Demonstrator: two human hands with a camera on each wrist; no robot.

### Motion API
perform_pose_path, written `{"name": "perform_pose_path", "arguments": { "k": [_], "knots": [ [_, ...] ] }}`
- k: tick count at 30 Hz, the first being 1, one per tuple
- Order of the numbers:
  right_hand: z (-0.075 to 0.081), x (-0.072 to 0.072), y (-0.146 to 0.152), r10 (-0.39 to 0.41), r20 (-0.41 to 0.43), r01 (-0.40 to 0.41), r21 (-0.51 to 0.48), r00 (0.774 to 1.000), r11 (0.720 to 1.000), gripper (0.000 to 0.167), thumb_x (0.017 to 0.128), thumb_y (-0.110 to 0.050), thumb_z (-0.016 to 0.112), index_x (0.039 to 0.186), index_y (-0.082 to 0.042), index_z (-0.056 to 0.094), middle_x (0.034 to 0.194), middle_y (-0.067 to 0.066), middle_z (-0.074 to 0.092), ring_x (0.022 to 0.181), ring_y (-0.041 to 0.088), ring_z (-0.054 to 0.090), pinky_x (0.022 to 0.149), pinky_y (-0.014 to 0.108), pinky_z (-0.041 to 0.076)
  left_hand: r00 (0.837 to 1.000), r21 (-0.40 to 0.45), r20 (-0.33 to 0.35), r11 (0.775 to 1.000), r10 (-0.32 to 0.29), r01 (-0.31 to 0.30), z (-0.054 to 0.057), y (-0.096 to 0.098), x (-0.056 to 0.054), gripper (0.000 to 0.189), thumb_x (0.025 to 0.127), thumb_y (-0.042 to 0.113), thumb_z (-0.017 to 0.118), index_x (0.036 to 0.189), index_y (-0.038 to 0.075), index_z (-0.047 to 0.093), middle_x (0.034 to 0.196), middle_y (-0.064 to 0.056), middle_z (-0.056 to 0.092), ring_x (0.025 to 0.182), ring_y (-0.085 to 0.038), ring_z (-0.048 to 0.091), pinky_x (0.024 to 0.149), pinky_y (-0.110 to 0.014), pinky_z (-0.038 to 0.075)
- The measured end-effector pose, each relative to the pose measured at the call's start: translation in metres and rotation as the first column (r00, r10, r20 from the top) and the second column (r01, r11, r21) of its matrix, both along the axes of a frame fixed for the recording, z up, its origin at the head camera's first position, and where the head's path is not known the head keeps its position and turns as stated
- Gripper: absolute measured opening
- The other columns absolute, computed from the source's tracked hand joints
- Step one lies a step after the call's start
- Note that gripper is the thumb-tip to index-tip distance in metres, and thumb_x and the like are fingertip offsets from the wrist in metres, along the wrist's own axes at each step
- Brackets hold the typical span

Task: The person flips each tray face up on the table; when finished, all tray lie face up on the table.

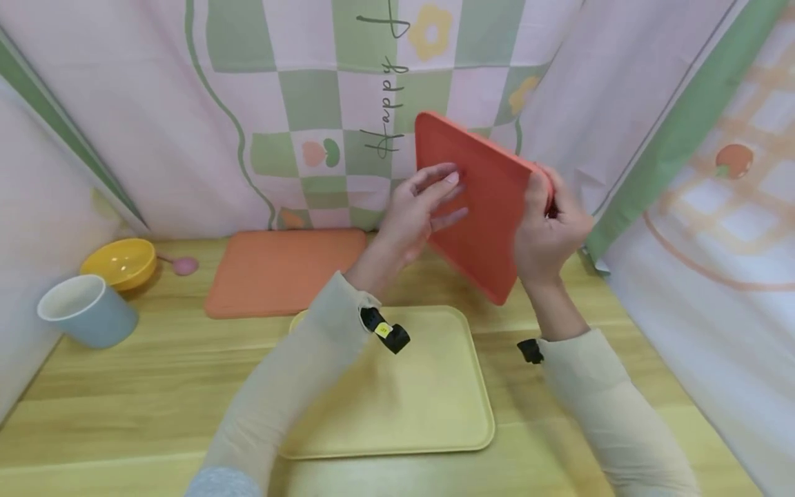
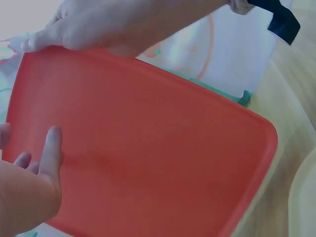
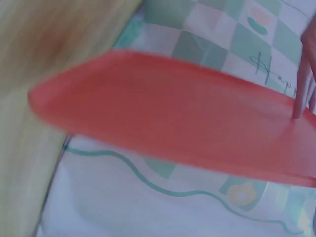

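A red tray (image 1: 478,207) is held up and tilted above the table, its lower corner pointing down. My right hand (image 1: 553,228) grips it by the right edge, with the thumb on the near side. In front of the tray's flat face is my left hand (image 1: 419,207), fingers loosely extended and fingertips close to the surface. The left wrist view shows the broad inner face of the tray (image 2: 158,143), with the left fingers (image 2: 51,153) at its left side. Below both hands, a pale yellow tray (image 1: 397,400) lies flat on the table, partly hidden by my left sleeve.
An orange board or tray (image 1: 279,273) lies at the back, left of the hands. Farther left are a yellow bowl (image 1: 127,266), a pink spoon (image 1: 185,266) and a light blue cup (image 1: 93,317). A patterned curtain (image 1: 310,103) hangs behind the wooden table (image 1: 155,400).
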State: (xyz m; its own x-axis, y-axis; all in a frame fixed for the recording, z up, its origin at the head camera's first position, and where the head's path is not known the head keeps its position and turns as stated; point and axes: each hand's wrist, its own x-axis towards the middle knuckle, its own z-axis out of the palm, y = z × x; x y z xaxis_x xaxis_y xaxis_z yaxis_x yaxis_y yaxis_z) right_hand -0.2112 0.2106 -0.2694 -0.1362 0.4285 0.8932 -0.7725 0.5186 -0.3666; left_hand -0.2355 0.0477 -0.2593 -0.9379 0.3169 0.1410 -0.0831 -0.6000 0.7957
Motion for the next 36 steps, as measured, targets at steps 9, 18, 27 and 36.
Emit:
{"name": "perform_pose_path", "arguments": {
  "k": [9, 18, 27, 36],
  "knots": [
    [0.013, -0.004, 0.012, 0.046, 0.067, -0.031, -0.203, 0.997, 0.979, 0.035, 0.098, -0.012, 0.064, 0.064, -0.005, 0.061, 0.059, -0.002, 0.031, 0.053, 0.01, 0.027, 0.054, 0.019, 0.02, 1.0, -0.037, 0.018, 0.999, -0.014, 0.015, -0.021, -0.014, -0.005, 0.03, 0.102, 0.006, 0.061, 0.131, 0.0, 0.059, 0.137, -0.013, 0.06, 0.126, -0.031, 0.059, 0.089, -0.042, 0.059],
    [0.013, -0.007, 0.019, 0.093, 0.059, -0.073, -0.284, 0.994, 0.956, 0.038, 0.099, -0.013, 0.064, 0.062, -0.003, 0.061, 0.056, 0.0, 0.037, 0.052, 0.011, 0.033, 0.052, 0.02, 0.026, 0.993, -0.089, 0.105, 0.995, 0.048, -0.039, -0.052, -0.035, -0.016, 0.031, 0.102, 0.006, 0.062, 0.131, -0.003, 0.058, 0.139, -0.021, 0.059, 0.129, -0.038, 0.056, 0.085, -0.036, 0.06],
    [0.022, -0.003, 0.013, 0.277, -0.004, -0.245, -0.478, 0.961, 0.844, 0.05, 0.099, -0.006, 0.063, 0.057, -0.001, 0.037, 0.056, 0.001, 0.025, 0.052, 0.013, 0.029, 0.053, 0.022, 0.026, 0.974, -0.132, 0.173, 0.983, 0.148, -0.126, -0.078, -0.054, -0.025, 0.037, 0.103, 0.005, 0.059, 0.138, -0.008, 0.053, 0.131, -0.021, 0.064, 0.113, -0.032, 0.065, 0.09, -0.037, 0.058],
    [0.015, -0.011, 0.027, 0.372, -0.062, -0.329, -0.614, 0.926, 0.717, 0.051, 0.102, -0.006, 0.06, 0.059, -0.002, 0.034, 0.056, 0.006, 0.029, 0.051, 0.018, 0.033, 0.051, 0.026, 0.027, 0.93, -0.199, 0.271, 0.96, 0.249, -0.199, -0.1, -0.059, -0.028, 0.021, 0.101, 0.003, 0.061, 0.119, -0.006, 0.06, 0.127, -0.029, 0.06, 0.088, -0.022, 0.066, 0.085, -0.034, 0.059]
  ]
}}
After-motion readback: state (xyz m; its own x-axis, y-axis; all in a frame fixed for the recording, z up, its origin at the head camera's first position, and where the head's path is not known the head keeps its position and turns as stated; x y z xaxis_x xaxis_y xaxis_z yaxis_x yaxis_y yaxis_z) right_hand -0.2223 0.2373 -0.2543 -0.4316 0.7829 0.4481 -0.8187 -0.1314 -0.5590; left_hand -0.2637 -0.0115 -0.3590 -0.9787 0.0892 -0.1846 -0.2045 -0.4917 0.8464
